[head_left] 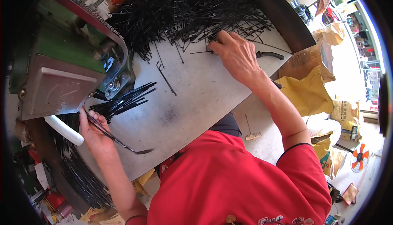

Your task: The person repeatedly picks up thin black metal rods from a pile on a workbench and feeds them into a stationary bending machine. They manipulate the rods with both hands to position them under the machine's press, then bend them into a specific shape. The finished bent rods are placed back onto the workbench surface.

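Beside the green machine, slim, bowed black rods within the left hand; right hand, grip unclear.

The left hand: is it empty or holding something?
Holding something: thin black rods run out from the curled left hand, over the grey tabletop.

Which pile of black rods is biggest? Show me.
The far, tangled heap by the right hand; the smaller piles by the left hand lie roughly parallel.

Blown-out daylight at right, dark curved rim.
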{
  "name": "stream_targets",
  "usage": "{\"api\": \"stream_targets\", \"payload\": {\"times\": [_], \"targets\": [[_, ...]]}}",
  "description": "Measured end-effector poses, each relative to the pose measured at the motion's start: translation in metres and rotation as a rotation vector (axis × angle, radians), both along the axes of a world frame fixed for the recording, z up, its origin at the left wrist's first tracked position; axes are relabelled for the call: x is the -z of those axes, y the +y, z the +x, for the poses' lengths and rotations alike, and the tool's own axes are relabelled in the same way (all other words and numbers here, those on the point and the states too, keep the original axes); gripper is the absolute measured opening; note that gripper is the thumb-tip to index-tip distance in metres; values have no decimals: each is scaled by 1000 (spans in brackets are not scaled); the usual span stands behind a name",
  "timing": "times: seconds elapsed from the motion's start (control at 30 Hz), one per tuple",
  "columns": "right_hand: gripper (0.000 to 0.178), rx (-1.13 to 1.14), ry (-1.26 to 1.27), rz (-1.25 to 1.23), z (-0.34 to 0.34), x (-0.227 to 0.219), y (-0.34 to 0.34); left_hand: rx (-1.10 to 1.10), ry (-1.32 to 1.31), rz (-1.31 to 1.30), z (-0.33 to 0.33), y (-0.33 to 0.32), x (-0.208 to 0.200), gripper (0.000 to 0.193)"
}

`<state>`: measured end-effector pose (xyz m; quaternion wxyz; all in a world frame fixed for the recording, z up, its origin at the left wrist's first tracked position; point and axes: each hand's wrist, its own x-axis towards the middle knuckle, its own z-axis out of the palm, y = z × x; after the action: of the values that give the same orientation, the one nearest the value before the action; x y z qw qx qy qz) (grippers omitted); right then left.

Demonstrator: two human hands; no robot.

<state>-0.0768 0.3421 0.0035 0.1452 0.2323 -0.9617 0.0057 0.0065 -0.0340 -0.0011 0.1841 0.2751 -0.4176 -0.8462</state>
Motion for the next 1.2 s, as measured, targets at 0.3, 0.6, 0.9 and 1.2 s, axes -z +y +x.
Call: {"api": "stream_targets", "payload": {"times": [0.3,0.6,0.9,1.2], "targets": [[26,-274,164,-235,-12,-4,4,24,-111,-22,8,23,-6,17],[9,-364,-423,-924,40,-24,-164,212,-85,-149,-6,58,-10,12],[20,-64,-948,-1255,23,-13,-191,209,-52,-280,-13,59,-8,14],[21,-66,-1050,-1344,16,-4,-197,264,-57,-231,-16,54,-7,13]]}}
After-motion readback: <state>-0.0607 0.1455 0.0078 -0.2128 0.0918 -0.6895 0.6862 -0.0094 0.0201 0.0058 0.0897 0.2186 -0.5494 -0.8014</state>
